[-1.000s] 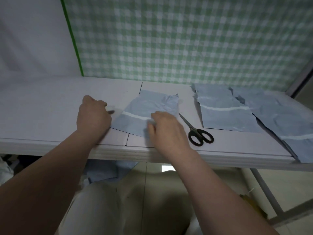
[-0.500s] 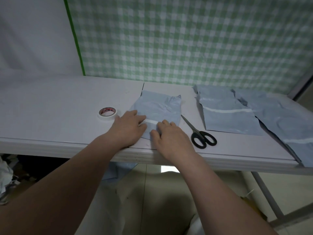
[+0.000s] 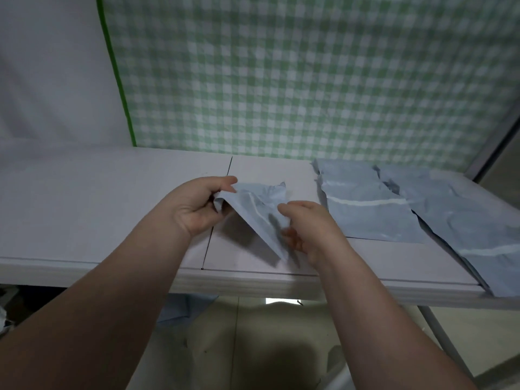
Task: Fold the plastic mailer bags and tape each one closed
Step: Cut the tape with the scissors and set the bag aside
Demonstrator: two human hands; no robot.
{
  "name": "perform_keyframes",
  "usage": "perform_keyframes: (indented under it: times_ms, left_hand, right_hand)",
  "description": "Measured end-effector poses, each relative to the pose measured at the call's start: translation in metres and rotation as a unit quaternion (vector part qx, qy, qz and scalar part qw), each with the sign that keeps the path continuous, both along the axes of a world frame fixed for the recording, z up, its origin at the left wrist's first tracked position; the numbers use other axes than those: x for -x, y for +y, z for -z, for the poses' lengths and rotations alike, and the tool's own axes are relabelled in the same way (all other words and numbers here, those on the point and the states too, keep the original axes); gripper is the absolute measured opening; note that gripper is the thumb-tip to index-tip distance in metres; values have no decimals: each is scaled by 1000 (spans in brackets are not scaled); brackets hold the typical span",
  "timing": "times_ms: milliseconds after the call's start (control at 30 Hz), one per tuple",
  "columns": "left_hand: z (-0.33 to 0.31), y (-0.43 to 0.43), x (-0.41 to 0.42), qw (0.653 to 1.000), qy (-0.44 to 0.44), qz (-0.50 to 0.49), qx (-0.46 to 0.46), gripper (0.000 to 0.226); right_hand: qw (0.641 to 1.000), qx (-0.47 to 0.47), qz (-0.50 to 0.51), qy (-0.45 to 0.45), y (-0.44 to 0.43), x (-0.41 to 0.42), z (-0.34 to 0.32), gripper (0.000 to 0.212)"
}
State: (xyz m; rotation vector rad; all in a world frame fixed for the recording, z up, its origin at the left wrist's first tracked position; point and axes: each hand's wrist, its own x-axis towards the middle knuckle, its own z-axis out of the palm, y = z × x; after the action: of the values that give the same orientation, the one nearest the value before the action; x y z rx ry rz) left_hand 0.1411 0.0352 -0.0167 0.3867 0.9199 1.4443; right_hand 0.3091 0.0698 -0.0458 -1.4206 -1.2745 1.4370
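Observation:
A grey-blue plastic mailer bag (image 3: 260,213) is lifted off the white table (image 3: 98,209), tilted and crumpled between both hands. My left hand (image 3: 197,205) pinches its upper left corner between thumb and fingers. My right hand (image 3: 305,226) grips its right edge, fingers curled round the plastic. The tape roll and the scissors are not visible in this frame; my hands and the bag cover where they lay.
Two more flat mailer bags, one (image 3: 365,205) to the right of my hands and another (image 3: 472,235) overhanging the table's right front corner. A green checked cloth (image 3: 309,80) hangs behind. The table's front edge (image 3: 253,282) runs just below my wrists.
Both hands have gone from pressing the mailer flat on the table to gripping it and lifting it. The tape roll and scissors have dropped out of sight.

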Motion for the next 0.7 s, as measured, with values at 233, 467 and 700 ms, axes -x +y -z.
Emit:
perform_keyframes:
  times_ms: [233, 467, 700]
  left_hand:
    - [-38, 3, -40, 993, -30, 42, -103, 47]
    - [-61, 36, -104, 983, 4, 113, -141, 55]
    - [-14, 67, -167, 968, 135, 189, -96, 73]
  right_hand:
    - [978, 95, -28, 182, 11, -10, -34, 9]
    - [988, -65, 52, 133, 54, -72, -64, 15]
    - [989, -87, 113, 41, 76, -142, -49, 28]
